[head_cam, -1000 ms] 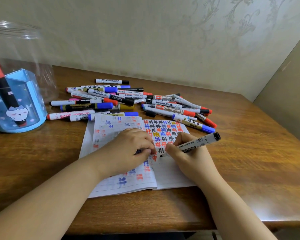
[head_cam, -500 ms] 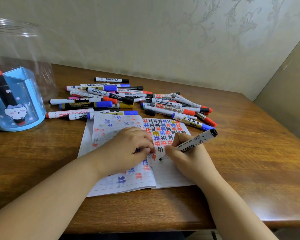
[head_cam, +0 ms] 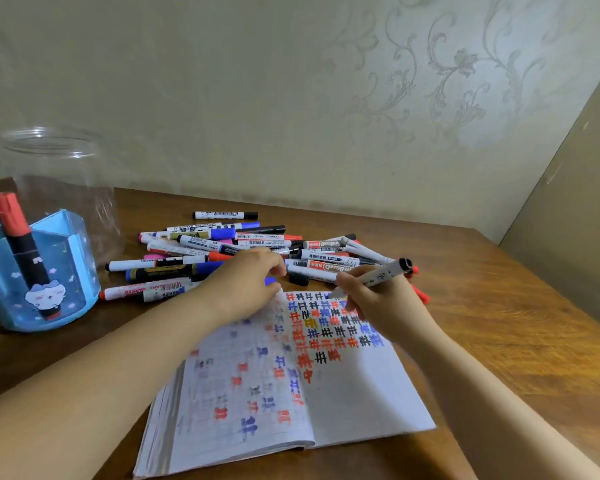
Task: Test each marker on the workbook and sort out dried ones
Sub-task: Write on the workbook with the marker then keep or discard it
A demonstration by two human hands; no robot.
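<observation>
The open workbook [head_cam: 354, 393] lies on the table, its pages covered with red, blue and black test marks. My right hand [head_cam: 378, 299] grips a white marker [head_cam: 378, 275] with a black end, its tip at the top of the right page. My left hand [head_cam: 243, 285] sits at the top edge of the left page with fingers curled; I cannot tell whether it holds anything. Just beyond both hands lies a pile of several markers [head_cam: 243, 244], and a loose black cap [head_cam: 298, 279] rests between the hands.
A blue pen holder [head_cam: 66, 271] at the far left holds a red-capped black marker [head_cam: 21, 247]. A clear plastic jar [head_cam: 52, 157] stands behind it. The wall runs close along the back of the wooden table [head_cam: 516, 341], and a panel rises at the right.
Both hands have moved from the middle of the workbook up to its top edge, next to the marker pile. The marker tip has left the lower rows of marks.
</observation>
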